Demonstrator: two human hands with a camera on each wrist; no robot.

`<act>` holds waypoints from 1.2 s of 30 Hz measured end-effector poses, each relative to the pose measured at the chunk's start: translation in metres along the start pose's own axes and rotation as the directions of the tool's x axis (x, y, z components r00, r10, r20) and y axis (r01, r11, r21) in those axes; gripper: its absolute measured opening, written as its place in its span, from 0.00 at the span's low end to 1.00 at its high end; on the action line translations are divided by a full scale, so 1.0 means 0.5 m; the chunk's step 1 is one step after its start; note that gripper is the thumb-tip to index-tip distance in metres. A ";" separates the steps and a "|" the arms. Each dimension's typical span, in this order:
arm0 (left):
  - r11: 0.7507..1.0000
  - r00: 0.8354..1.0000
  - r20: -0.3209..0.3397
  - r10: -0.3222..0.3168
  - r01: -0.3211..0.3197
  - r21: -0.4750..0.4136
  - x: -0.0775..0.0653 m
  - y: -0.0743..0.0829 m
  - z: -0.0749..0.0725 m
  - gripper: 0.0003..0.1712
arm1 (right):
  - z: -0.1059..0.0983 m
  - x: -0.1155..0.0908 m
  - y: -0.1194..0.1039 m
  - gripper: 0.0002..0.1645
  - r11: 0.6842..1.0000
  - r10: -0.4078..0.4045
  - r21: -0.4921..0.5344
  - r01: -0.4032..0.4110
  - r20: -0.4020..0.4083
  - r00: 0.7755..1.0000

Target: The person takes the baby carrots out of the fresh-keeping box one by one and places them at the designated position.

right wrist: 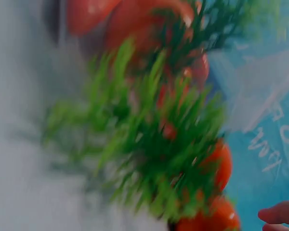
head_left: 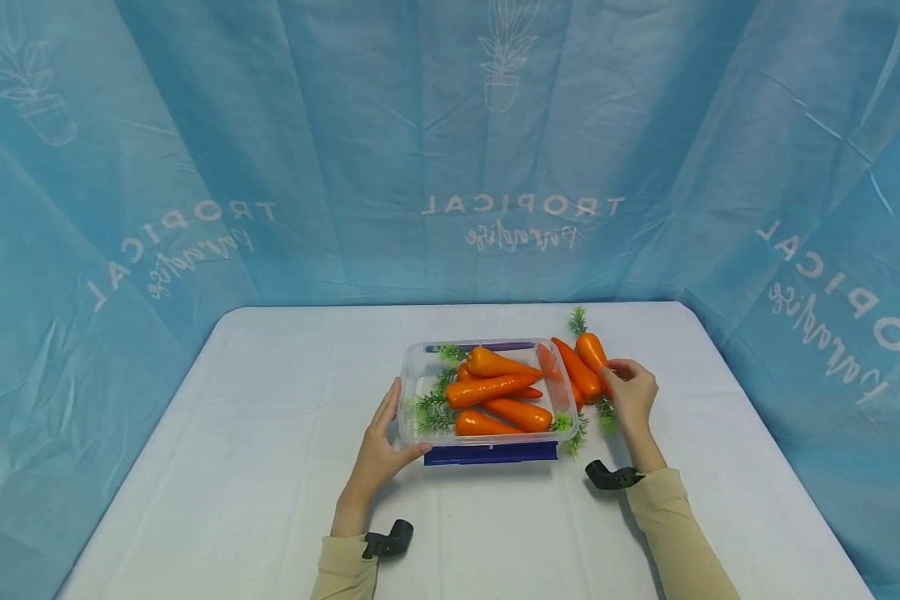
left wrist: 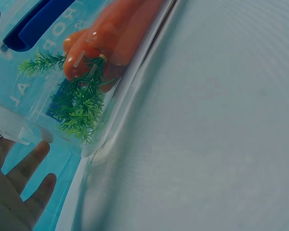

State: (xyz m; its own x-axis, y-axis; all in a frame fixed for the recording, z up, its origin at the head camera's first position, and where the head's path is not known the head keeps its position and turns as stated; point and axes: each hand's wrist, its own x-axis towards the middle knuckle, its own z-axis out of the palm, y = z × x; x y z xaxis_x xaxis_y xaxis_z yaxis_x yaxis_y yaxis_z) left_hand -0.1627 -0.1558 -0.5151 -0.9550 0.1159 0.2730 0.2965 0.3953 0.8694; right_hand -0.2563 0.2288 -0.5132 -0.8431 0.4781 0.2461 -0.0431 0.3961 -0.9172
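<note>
A clear plastic box (head_left: pixel 420 354) with blue clips (head_left: pixel 491 453) holds several orange carrots (head_left: pixel 495 386) with leafy green tops. My left hand (head_left: pixel 378 454) rests against its left side, thumb at the front corner. In the left wrist view, the straight, spread fingers (left wrist: pixel 30 163) touch the clear wall. My right hand (head_left: pixel 630 396) pinches a carrot (head_left: pixel 608 385) just right of the box, its green top hanging toward me. Blurred green leaves (right wrist: pixel 149 139) fill the middle of the right wrist view, with fingertips (right wrist: pixel 282 213) at the lower right edge.
More carrots (head_left: pixel 579 371) lie along the box's right side, one with its green top (head_left: pixel 578 321) pointing to the back edge. A white cloth covers the table (head_left: pixel 270 433). Blue printed curtains (head_left: pixel 360 167) hang behind and on both sides.
</note>
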 end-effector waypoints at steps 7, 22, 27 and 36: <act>1.000 1.000 0.007 -0.004 0.004 0.003 -0.005 0.038 -0.009 0.60 | 0.009 -0.012 -0.050 0.12 0.997 -0.059 0.060 0.055 0.064 0.996; 1.000 1.000 0.010 -0.012 0.012 -0.009 -0.006 0.039 -0.009 0.61 | 0.040 -0.066 -0.211 0.14 0.973 -0.192 0.184 0.138 0.321 0.927; 1.000 1.000 0.012 -0.010 0.010 -0.014 -0.004 0.041 -0.010 0.61 | 0.079 -0.053 -0.183 0.14 0.974 -0.188 0.190 0.122 0.384 0.904; 1.000 1.000 0.002 -0.009 0.009 0.000 -0.003 0.019 -0.006 0.62 | 0.112 -0.071 -0.179 0.16 0.970 -0.208 0.218 0.109 0.507 0.836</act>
State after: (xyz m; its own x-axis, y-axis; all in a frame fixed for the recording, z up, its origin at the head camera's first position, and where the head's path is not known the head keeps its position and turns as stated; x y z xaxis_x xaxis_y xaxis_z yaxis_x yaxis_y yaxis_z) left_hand -0.1586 -0.1550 -0.5062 -0.9577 0.1142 0.2641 0.2877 0.3963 0.8719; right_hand -0.2526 0.1325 -0.4572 -0.9680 -0.0806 0.2377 -0.2507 0.2655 -0.9309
